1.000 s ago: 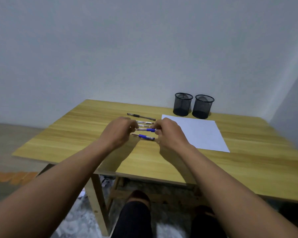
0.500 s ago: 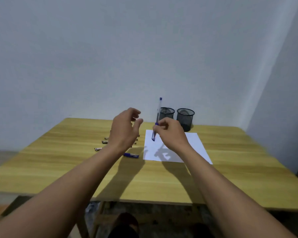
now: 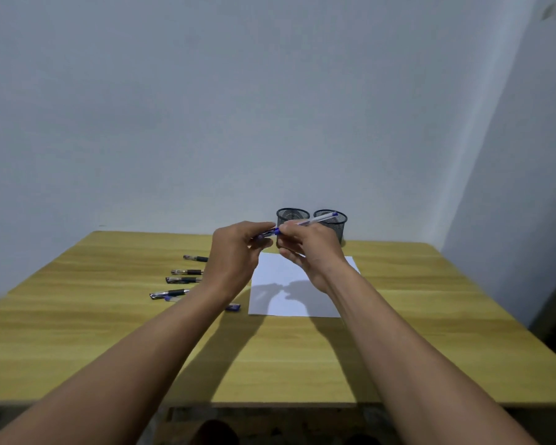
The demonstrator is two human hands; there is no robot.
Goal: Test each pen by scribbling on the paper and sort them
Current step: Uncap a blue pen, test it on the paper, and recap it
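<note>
Grip on a blue pen [image 3: 315,220] is shared: the right hand [image 3: 305,248] curls round the clear barrel while the left hand [image 3: 235,252] pinches the end nearest it. The pen is held roughly level in the air above the far half of the paper [image 3: 302,303]. The step in hand looks to be freeing the writing tip, though whether a cap sits there cannot be told under the fingers. Done well, it calls for a straight pull along the barrel with the right hand steady. The tip then turns down to the white sheet directly below, which lies flat, right of the middle of the desk [image 3: 109,348], with no scribble showing. More pens wait left of the sheet. Four dark pens [image 3: 187,272] are ranked one behind another toward the far edge. A second blue pen [image 3: 233,307] lies just beside the paper's near left corner, partly hidden by the left forearm. Two black mesh cups [image 3: 292,216] stand side by side at the far edge behind the hands, apparently for the sorting. Any contents cannot be made out.
</note>
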